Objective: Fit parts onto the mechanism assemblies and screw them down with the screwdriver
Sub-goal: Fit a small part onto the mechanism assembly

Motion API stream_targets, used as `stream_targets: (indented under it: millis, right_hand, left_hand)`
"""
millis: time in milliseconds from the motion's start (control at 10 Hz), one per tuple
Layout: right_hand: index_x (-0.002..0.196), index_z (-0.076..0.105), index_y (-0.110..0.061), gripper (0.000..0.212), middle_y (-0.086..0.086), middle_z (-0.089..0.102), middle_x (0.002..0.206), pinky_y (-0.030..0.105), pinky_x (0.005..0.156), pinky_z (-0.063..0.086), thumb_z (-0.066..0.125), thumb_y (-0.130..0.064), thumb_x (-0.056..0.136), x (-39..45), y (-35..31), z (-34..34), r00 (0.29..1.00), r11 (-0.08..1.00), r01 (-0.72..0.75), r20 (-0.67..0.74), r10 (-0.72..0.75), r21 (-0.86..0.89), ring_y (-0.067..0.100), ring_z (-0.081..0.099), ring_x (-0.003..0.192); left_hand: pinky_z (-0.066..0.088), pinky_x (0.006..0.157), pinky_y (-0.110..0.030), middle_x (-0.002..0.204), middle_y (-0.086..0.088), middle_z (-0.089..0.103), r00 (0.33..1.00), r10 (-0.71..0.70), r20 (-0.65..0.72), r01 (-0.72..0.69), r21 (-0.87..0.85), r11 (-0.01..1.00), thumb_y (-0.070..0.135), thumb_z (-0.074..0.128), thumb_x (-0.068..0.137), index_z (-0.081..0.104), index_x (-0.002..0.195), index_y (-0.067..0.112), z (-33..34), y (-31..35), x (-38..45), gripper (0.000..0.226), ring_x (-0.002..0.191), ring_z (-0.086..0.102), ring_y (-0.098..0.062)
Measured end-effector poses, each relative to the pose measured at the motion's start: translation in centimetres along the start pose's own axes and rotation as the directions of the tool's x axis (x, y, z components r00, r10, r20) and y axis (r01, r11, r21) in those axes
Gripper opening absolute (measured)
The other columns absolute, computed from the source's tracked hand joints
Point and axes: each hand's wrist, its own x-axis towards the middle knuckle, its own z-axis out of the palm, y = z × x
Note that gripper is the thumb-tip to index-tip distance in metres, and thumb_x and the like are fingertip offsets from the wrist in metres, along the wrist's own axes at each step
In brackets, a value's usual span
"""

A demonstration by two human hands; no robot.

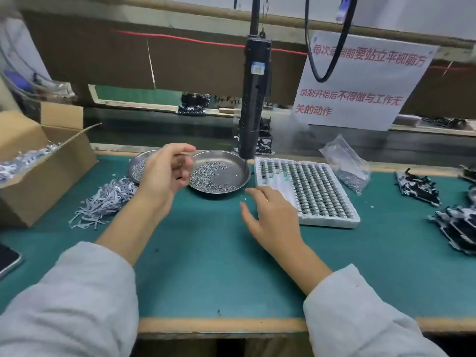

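Mechanism assemblies [416, 188], black and piled loosely, lie at the far right of the green surface [206, 266], with more stacked [458, 228] nearer the edge. The screwdriver [253, 99] hangs upright from above, its tip over the far rim of the steel dish [231, 171] of screws. A second dish [140, 164] sits just left of it, partly hidden by the left hand [164, 173]. That hand is raised with its fingers loosely curled; thumb and forefinger seem to pinch something thin, though blur leaves its grip unclear. The right hand [273, 215] hovers flat, fingers spread, holding nothing, beside the white tray [329, 222] of small parts. A cardboard box [43, 161] and loose metal strips [103, 199] lie to the left.
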Motion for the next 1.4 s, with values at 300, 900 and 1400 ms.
stream_targets:
  millis: [300,900,1400]
  right_hand:
    - [0.098,0.069,-0.007,0.033,0.008,0.067,0.085,0.031,0.055,0.049,0.070,-0.033,0.078,2.3,2.0,5.8,0.997,0.968,0.075,-0.017,-0.082,-0.241,0.027,0.061,0.068]
    - [0.092,0.069,-0.011,0.020,0.004,0.066,0.085,0.035,0.062,0.050,0.060,-0.022,0.078,2.5,2.3,6.2,0.999,0.979,0.038,0.020,-0.035,-0.199,0.025,0.060,0.073]
    - [0.106,0.067,0.004,0.026,0.015,0.065,0.095,0.039,0.073,0.051,0.046,-0.005,0.092,1.2,1.2,3.7,0.926,0.906,0.233,-0.365,-0.097,0.352,0.027,0.061,0.085]
  left_hand:
    - [0.044,0.094,-0.044,0.115,-0.012,0.061,0.974,0.082,0.213,-0.228,0.930,0.287,0.018,0.056,0.090,0.060,0.095,0.015,6.8,-6.3,13.2,0.008,0.105,0.056,-0.033]
    - [0.047,0.079,-0.034,0.100,-0.020,0.064,0.934,0.177,0.310,-0.352,0.886,0.303,0.002,0.051,0.093,0.058,0.095,0.006,8.1,-8.8,17.9,0.009,0.097,0.059,-0.037]
    - [0.052,0.058,-0.038,0.100,0.000,0.063,0.790,0.503,0.351,-0.391,0.920,-0.028,0.039,0.064,0.082,0.069,0.105,0.020,-4.5,-2.2,-2.4,0.030,0.066,0.064,-0.029]
